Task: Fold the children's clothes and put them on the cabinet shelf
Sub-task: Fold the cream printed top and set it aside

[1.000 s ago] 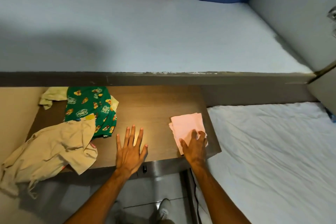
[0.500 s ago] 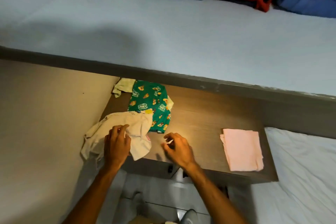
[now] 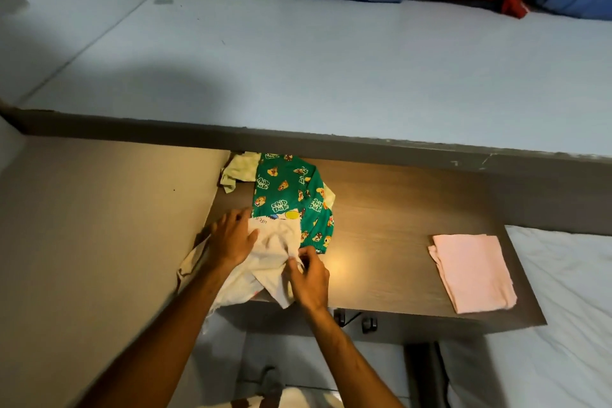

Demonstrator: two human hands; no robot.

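Cream shirt (image 3: 271,262) sits crumpled at the table (image 3: 397,225) edge, lower left; left hand (image 3: 231,242) presses flat, fingers spread, right hand (image 3: 308,278) apparently pinches a fold. Better spread it smooth first.

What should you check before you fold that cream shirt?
1. Both hands on the cream shirt: ok, left hand flat on it, right hand pinching an edge.
2. Shirt spread flat: not ok, crumpled and hanging off the table edge.
3. Clear of the green Chip 'n Dale garment: not ok, they overlap.
4. Bare table for folding: ok, between the shirt and the folded pink cloth.
5. Room on the cabinet shelf: ok.
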